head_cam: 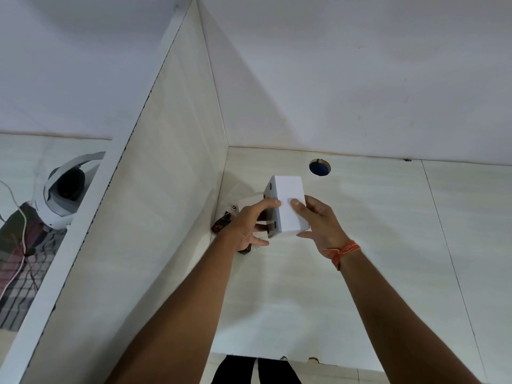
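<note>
Left grip and right grip both clasp a white box, fingers curled round it; best kept level.

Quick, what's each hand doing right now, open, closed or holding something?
Left hand: holding the white box, thumb on its edge.
Right hand: holding the same white box, thumb on top.
</note>
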{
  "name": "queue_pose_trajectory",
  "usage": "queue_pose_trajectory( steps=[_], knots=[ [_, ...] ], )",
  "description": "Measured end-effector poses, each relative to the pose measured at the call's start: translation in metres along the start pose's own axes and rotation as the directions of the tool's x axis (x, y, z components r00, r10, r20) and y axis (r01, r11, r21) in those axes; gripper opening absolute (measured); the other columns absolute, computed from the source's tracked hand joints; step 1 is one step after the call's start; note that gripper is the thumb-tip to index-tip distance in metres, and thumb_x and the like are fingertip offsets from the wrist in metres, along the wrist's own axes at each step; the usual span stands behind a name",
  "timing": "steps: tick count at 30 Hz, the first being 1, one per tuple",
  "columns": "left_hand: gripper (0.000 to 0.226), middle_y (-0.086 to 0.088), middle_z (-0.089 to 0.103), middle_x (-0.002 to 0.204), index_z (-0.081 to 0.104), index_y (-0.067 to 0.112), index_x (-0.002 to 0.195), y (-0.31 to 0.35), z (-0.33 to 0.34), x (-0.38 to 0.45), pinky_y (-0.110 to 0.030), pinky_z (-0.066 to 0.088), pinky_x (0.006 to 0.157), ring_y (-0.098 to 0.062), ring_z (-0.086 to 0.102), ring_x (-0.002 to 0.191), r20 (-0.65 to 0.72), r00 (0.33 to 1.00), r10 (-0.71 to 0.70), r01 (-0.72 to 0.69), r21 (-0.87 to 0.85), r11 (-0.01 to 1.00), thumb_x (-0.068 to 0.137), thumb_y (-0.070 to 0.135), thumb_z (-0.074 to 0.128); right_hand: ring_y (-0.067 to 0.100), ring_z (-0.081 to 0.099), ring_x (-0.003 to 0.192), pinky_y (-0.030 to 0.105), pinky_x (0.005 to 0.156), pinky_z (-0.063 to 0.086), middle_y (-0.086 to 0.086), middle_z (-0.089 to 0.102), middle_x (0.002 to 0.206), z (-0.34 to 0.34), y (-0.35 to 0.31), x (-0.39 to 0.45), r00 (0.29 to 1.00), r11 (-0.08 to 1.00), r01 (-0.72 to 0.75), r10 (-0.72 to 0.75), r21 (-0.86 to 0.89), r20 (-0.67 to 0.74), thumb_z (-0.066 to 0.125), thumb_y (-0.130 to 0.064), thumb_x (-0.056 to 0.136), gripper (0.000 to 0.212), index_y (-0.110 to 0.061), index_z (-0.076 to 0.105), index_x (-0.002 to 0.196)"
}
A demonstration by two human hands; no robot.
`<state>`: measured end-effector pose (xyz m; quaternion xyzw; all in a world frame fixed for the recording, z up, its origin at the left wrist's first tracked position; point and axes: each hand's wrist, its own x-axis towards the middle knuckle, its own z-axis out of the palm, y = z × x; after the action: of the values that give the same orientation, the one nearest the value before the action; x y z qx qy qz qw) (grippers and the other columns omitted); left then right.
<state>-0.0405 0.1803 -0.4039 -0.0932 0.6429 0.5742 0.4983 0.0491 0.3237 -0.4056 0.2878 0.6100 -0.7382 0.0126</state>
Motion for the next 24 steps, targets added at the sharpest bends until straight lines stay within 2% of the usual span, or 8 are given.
queue_pose_trajectory(
  steps=[3,6,8,11,13,16,20,24],
  knots=[
    [0.058,-0.01,0.063,0.123,0.062,0.018,0.114,-0.001,-0.003,-0.001,-0.059,0.046,0.1,-0.03,0.061,0.113,-0.017,1.0,0.009,-0.01,-0.079,0.997,0.062,0.044,0.067,0.024,0.062,0.095,0.044,0.078,0.056,0.002,0.067,0.1,-0.003,-0.001,0.003,1.0,0.999,-0.024,0.025,0.04,-0.011,0.059,-0.028,0.096,0.025,-0.014,0.065,0.115],
    [0.073,-0.018,0.064,0.123,0.062,0.013,0.115,0.001,-0.021,0.009,-0.061,0.044,0.102,-0.038,0.06,0.117,-0.031,0.999,-0.011,0.001,-0.295,0.955,0.053,0.05,0.068,0.033,0.064,0.104,0.059,0.086,0.055,0.01,0.067,0.109,-0.016,-0.001,0.006,0.992,0.964,-0.104,0.119,0.245,-0.046,0.059,-0.033,0.095,0.026,-0.012,0.067,0.109],
    [0.071,-0.019,0.063,0.124,0.06,0.011,0.119,0.011,-0.028,0.013,-0.057,0.047,0.101,-0.036,0.061,0.118,-0.03,0.999,0.035,-0.042,-0.266,0.963,0.06,0.05,0.067,0.034,0.063,0.109,0.061,0.086,0.055,0.013,0.065,0.116,-0.024,0.001,0.008,0.986,0.939,-0.109,0.143,0.327,-0.082,0.059,-0.034,0.095,0.027,-0.012,0.066,0.109],
    [0.059,-0.016,0.064,0.119,0.058,0.008,0.118,0.033,-0.022,0.028,-0.035,0.056,0.078,-0.028,0.064,0.1,-0.234,0.964,0.129,-0.142,-0.041,0.989,0.075,0.047,0.07,0.03,0.062,0.109,0.062,0.088,0.053,0.01,0.065,0.113,-0.031,0.005,0.013,0.972,0.868,-0.085,0.179,0.489,-0.149,0.059,-0.036,0.095,0.03,-0.014,0.064,0.115],
    [0.079,-0.012,0.061,0.117,0.056,0.005,0.122,0.046,-0.016,0.054,-0.028,0.051,0.063,-0.024,0.062,0.095,-0.454,0.867,0.206,-0.128,0.196,0.972,0.064,0.055,0.076,0.029,0.062,0.106,0.064,0.089,0.051,0.009,0.066,0.103,-0.034,0.009,0.018,0.967,0.817,-0.073,0.199,0.573,-0.161,0.058,-0.036,0.096,0.03,-0.014,0.063,0.116],
    [0.104,-0.011,0.046,0.126,0.045,0.008,0.132,0.058,-0.014,0.097,-0.04,0.054,0.086,-0.03,0.055,0.111,-0.585,0.772,0.249,0.031,0.426,0.904,0.05,0.062,0.076,0.03,0.063,0.105,0.065,0.09,0.05,0.009,0.066,0.099,-0.04,0.018,0.027,0.965,0.793,-0.054,0.196,0.607,-0.172,0.053,-0.034,0.098,0.021,-0.019,0.064,0.109],
    [0.125,-0.018,0.036,0.145,0.027,0.0,0.146,0.065,-0.02,0.141,-0.047,0.036,0.105,-0.037,0.043,0.128,-0.675,0.673,0.303,0.279,0.61,0.741,0.052,0.064,0.078,0.027,0.069,0.096,0.065,0.089,0.051,0.007,0.07,0.094,-0.044,0.03,0.04,0.979,0.778,-0.041,0.156,0.627,-0.129,0.053,-0.036,0.098,0.024,-0.02,0.069,0.106],
    [0.129,-0.023,0.033,0.146,0.021,-0.005,0.148,0.052,-0.032,0.17,-0.049,0.034,0.107,-0.038,0.04,0.131,-0.641,0.691,0.336,0.353,0.704,0.616,0.056,0.067,0.075,0.02,0.069,0.085,0.065,0.093,0.049,0.008,0.066,0.09,-0.045,0.047,0.056,0.99,0.761,-0.08,0.137,0.643,-0.04,0.052,-0.041,0.097,0.042,-0.017,0.059,0.13]
  ],
)
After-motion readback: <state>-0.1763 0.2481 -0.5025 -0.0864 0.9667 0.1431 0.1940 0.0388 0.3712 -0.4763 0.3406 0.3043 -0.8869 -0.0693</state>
